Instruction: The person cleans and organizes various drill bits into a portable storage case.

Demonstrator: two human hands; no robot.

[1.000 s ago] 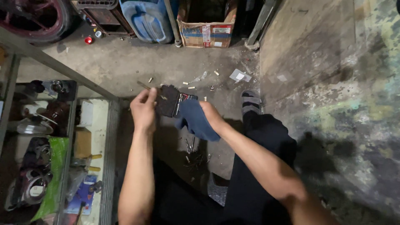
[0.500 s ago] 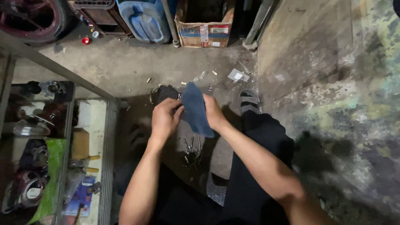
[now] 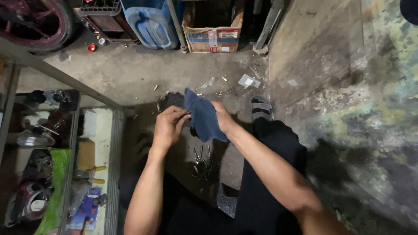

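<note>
Both hands are meeting over the concrete floor [image 3: 130,74], right in the middle of the view. The left hand [image 3: 167,126] is curling its fingers in, its grip pinching the near edge of a dark blue cloth [image 3: 202,117]. The right hand [image 3: 223,118] is sitting behind that cloth, mostly covered by it, its grip pressing on the fabric from the far side. The cloth is hanging between the 2 hands, one corner pointing up, the rest draping down toward the person's lap. Just behind the cloth a dark part [image 3: 173,100] is showing, touching the fabric; what it is, I cannot tell. Below the hands, a loose cluster of small metal tools [image 3: 202,163] is lying on the floor. A sandalled foot [image 3: 260,106] is resting just right of the hands. Up top, a cardboard box [image 3: 213,39] and a blue plastic can [image 3: 150,21] are standing side by side.
</note>
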